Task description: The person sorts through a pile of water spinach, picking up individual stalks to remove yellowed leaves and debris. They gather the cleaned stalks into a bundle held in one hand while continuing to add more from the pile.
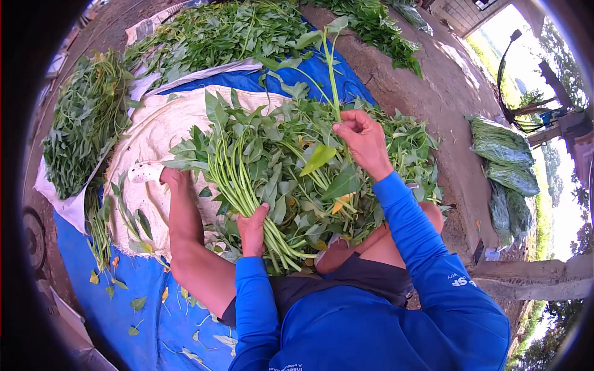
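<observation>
- The left hand (252,229) has its fingers closed round the bunch of stems (232,185), with the thumb lying along the top; this grip shows no gap around the stems.
- The right hand (363,139) pinches the single stem (333,80) between thumb and bent forefinger; how the other fingers sit beneath cannot be told.
- The bunch lies just in front of the lap, over the loose greens (408,145), which spread on the pale cloth (154,127) and beside it; the blue tarp (111,321) shows below the cloth.
- To sort stems well, the left grip should be firm enough to keep the bunch together yet gentle enough not to crush the hollow-looking stalks.
- The right grip is best kept low on firm stalk, clear of the soft leaves, and the stem drawn free slowly so that tangled leaves do not tear.
- Bare ends would best lie level; those near the lap look slightly staggered.
- The bunch's long axis runs aslant: leafy tops point forward and to the person's left, bare ends back toward the lap and slightly right.
- The single stem's long axis runs nearly straight away from the body, leafy tip foremost, leaning slightly left; its lower end is lost among foliage.
</observation>
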